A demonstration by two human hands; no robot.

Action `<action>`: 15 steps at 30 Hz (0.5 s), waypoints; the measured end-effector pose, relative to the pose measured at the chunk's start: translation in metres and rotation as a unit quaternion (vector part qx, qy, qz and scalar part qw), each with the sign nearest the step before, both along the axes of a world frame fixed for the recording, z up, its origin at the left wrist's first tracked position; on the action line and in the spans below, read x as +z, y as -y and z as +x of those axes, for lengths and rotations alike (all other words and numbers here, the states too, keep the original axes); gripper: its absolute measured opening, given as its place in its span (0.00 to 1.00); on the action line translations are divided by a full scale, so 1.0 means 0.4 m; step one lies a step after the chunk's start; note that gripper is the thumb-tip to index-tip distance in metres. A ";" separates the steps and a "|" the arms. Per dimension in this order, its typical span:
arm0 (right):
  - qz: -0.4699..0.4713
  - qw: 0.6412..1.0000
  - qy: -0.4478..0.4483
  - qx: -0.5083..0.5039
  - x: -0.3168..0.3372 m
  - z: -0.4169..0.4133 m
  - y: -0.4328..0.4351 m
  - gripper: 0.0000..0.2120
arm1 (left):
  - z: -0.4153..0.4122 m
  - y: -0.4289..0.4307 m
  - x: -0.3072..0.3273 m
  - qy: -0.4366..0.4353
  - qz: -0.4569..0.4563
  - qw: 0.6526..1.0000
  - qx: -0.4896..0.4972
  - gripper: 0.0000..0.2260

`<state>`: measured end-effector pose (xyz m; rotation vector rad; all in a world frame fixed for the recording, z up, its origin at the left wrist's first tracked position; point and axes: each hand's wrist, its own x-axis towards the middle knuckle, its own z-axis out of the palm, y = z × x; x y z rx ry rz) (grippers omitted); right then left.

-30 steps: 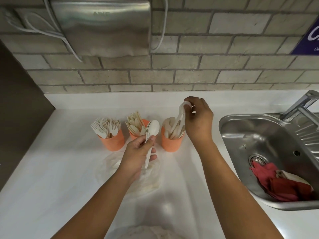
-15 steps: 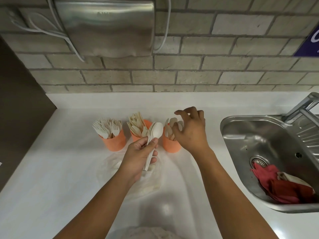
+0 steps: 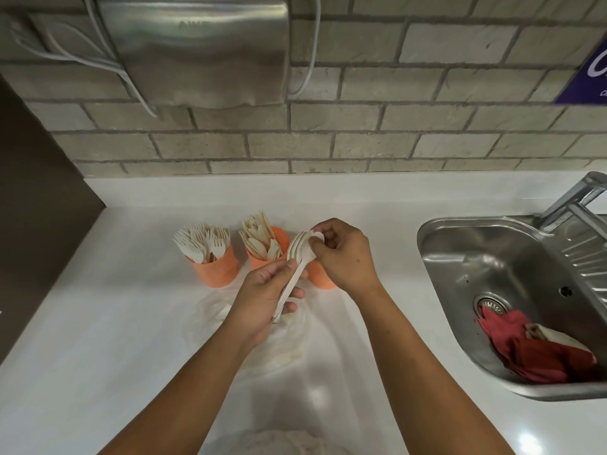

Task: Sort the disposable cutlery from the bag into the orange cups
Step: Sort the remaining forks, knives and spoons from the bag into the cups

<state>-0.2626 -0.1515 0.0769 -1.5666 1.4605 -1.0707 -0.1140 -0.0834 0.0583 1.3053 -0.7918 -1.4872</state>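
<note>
Setting: a white bench point(image 3: 98, 323) under a pale brick wall point(image 3: 427, 142), with a steel sink point(image 3: 437, 231) let into its right end.
Left: the left hand point(image 3: 262, 300) is curled round the handles of a small stack of white spoons point(image 3: 297, 254), held tilted over the middle of the bench with the bowls toward the back edge.
Right: the right hand point(image 3: 345, 254) pinches the bowl of the top spoon between thumb and fingertips, as if to peel it off the stack.
Right cup: the right cup point(image 3: 320, 274) stands just behind the hands, mostly hidden; its contents cannot be seen.
Middle cup: the middle cup point(image 3: 283, 237), touching or nearly touching the stack in this view, is packed with what look like knives point(image 3: 259, 241).
Left cup: the left cup point(image 3: 215, 269), nearest the bench's left edge, is full of forks point(image 3: 203, 239).
Bag: the clear bag point(image 3: 289, 343) lies flat under the left hand; a few pale pieces seem to remain inside, too faint to count.
Sink: a red cloth point(image 3: 525, 349) lies by the drain, below the tap point(image 3: 578, 195).
Progress: probably late in the task. Two cups look well stocked and the bag looks nearly spent. Left to do are the stack in hand, most likely bound for the right cup, and whatever remains in the bag.
</note>
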 end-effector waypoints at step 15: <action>-0.150 0.985 -0.023 -0.083 0.074 -0.095 0.048 0.06 | 0.005 0.000 -0.016 0.013 0.004 0.999 0.033 0.12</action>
